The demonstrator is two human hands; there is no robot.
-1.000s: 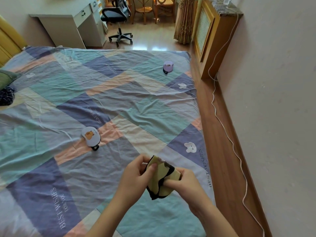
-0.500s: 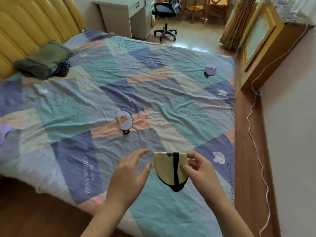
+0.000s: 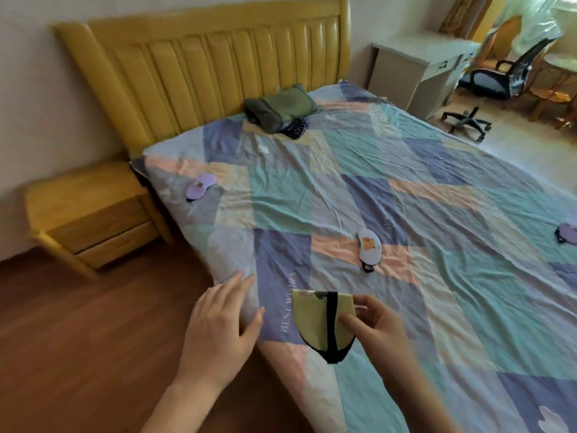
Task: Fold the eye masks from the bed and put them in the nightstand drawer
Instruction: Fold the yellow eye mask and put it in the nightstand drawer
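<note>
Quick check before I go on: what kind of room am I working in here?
A home bedroom, most likely. A bed with a padded yellow headboard fills the view, a wooden nightstand stands beside it, and a desk with an office chair sits in the far corner.

R hand (image 3: pixel 379 326) pinches folded yellow eye mask (image 3: pixel 321 323), black strap up front, held above bed (image 3: pixel 437 251) edge. L hand (image 3: pixel 218 326) free, fingers spread, just beside mask. On bed: white mask (image 3: pixel 369 246) mid, purple mask (image 3: pixel 199 189) near nightstand (image 3: pixel 90 214), another purple mask (image 3: pixel 566 231) at right edge. Nightstand drawers closed. Green pillow (image 3: pixel 281 109) by headboard (image 3: pixel 212 70).
</note>
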